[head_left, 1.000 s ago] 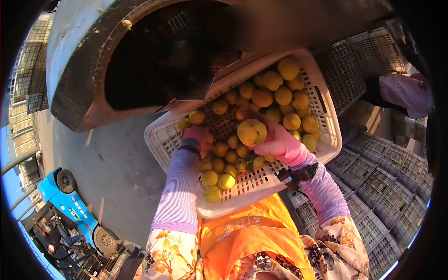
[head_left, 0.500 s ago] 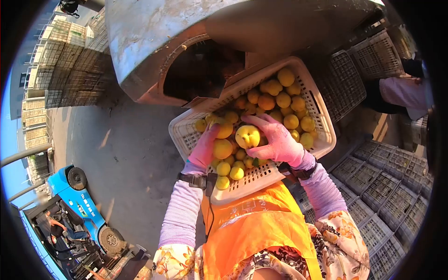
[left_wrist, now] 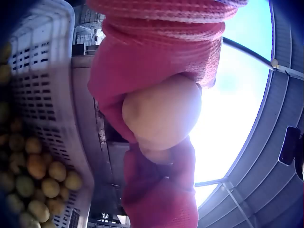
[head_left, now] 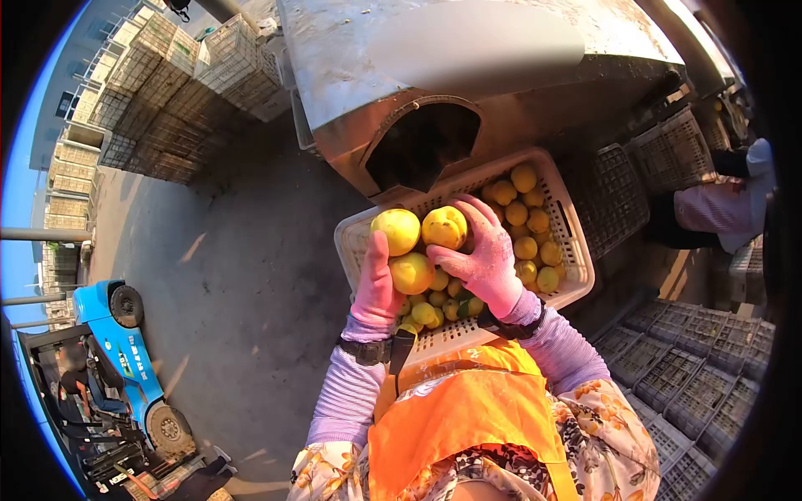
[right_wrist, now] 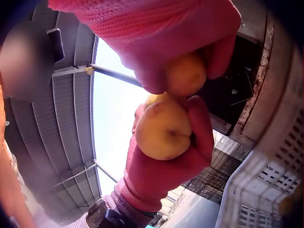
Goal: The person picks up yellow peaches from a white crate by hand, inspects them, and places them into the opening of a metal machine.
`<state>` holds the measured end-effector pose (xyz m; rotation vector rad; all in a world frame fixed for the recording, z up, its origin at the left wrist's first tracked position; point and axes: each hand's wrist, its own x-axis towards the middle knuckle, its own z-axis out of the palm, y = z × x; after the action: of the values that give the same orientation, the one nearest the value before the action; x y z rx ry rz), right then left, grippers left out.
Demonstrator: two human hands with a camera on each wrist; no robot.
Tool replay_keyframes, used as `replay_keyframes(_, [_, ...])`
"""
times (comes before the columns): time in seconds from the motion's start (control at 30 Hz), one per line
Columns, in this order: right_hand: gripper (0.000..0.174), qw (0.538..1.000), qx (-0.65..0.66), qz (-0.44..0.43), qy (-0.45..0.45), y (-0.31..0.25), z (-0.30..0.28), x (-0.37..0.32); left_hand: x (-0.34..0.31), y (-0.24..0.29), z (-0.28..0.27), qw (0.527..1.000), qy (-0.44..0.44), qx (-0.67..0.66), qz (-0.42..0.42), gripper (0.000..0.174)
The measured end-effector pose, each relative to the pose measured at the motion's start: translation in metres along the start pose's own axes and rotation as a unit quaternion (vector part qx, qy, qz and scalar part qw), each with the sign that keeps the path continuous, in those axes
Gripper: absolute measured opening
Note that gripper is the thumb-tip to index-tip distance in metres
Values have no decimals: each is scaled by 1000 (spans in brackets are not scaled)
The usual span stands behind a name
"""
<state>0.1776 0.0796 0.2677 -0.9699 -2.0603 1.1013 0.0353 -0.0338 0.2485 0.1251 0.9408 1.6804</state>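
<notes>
Both pink-gloved hands are raised over a white plastic crate (head_left: 578, 250) of yellow fruit. My left hand (head_left: 378, 288) holds two yellow fruits, one (head_left: 396, 231) above the other (head_left: 411, 273). Beside it, my right hand (head_left: 487, 257) grips a blemished yellow fruit (head_left: 444, 227) between thumb and fingers. In the left wrist view a pale fruit (left_wrist: 164, 111) lies in the left glove (left_wrist: 152, 61). The right wrist view has the right glove (right_wrist: 166, 38) around a fruit (right_wrist: 186, 75), close to the fruit (right_wrist: 164, 130) in the left glove (right_wrist: 161, 175).
Behind the crate stands a metal machine (head_left: 351, 159) with a dark opening (head_left: 426, 146). Stacked crates stand at the back left (head_left: 159, 108) and lower right (head_left: 693, 351). A blue forklift (head_left: 129, 351) is at the left, a person's sleeve (head_left: 714, 209) at the right.
My left hand has come up from the crate holding two fruits. The right hand has kept its fruit and moved slightly away from the body. The view has shifted, bringing more stacked crates in.
</notes>
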Motion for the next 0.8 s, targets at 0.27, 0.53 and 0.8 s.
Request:
replay_keyframes(0.27, [65, 950, -227, -152, 150, 76, 89, 117, 12, 7, -33, 994, -68, -78, -45, 66])
replay_keyframes(0.53, [87, 982, -82, -156, -70, -3, 8, 63, 15, 15, -25, 969, -179, -112, -128, 76])
replay_keyframes(0.8, [74, 975, -39, -169, -140, 0, -3, 25, 17, 4, 14, 999, -17, 21, -35, 64])
